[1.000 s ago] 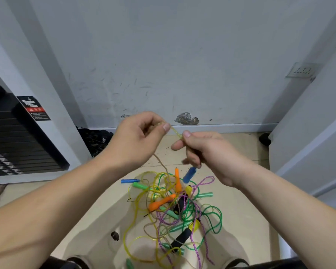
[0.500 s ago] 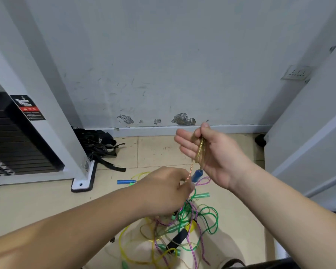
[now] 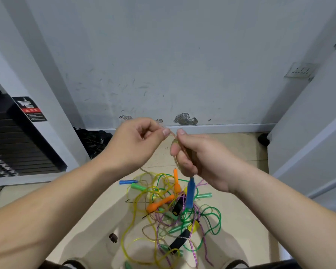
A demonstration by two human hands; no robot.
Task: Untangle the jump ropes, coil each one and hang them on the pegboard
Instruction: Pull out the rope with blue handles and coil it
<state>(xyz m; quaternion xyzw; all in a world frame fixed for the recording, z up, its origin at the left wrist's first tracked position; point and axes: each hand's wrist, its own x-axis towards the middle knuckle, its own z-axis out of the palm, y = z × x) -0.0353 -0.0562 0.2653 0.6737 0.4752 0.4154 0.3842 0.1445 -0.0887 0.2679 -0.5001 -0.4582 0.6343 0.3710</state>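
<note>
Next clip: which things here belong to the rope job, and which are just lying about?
Job: left hand and right hand, both holding the twisted rope; blue handle dangling under the right hand; rope tangle on the floor.
Lying about: black straps by the wall; weight stack at left; wall socket; small dark object on the floor.

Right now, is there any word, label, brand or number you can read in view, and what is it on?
Nothing reads clearly.
Warning sticker on the black machine: white pictogram, red band, print too small to read.
Black bag by the wall: pale logo, blurred.
</note>
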